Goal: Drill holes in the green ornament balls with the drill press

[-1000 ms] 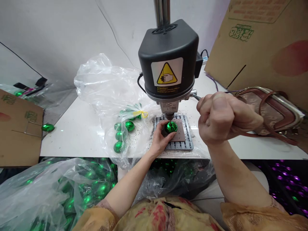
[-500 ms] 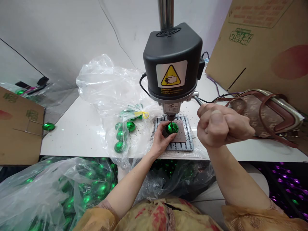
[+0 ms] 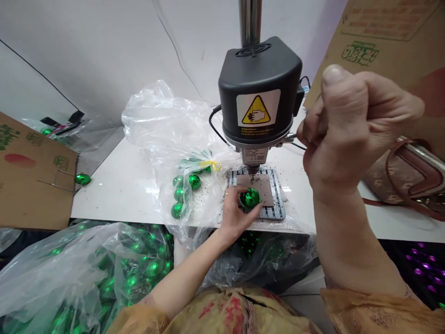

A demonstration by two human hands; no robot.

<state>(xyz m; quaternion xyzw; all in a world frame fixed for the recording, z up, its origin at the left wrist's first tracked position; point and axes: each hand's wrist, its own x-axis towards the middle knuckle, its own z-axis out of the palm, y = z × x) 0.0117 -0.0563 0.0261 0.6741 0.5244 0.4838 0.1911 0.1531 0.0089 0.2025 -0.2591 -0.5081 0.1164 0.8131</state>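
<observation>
My left hand (image 3: 234,214) is closed round a shiny green ball (image 3: 250,198) at the near edge of the drill press's slotted metal table (image 3: 276,204). A brown pad (image 3: 263,188) lies on that table under the drill bit (image 3: 253,169). The ball sits nearer to me than the bit and does not touch it. My right hand (image 3: 347,132) is a raised fist gripping the thin metal feed lever (image 3: 291,137) on the right side of the black drill press head (image 3: 260,90).
A clear plastic bag (image 3: 163,134) with several green balls lies left of the press on the white bench (image 3: 118,185). A larger bag of green balls (image 3: 86,273) hangs below. Cardboard boxes (image 3: 31,185) stand left and right. A brown handbag (image 3: 410,171) rests at right.
My right fist has swung up with the lever. The drill bit has lifted off the ball. My left hand has drawn the green ball toward me, away from the bit.
</observation>
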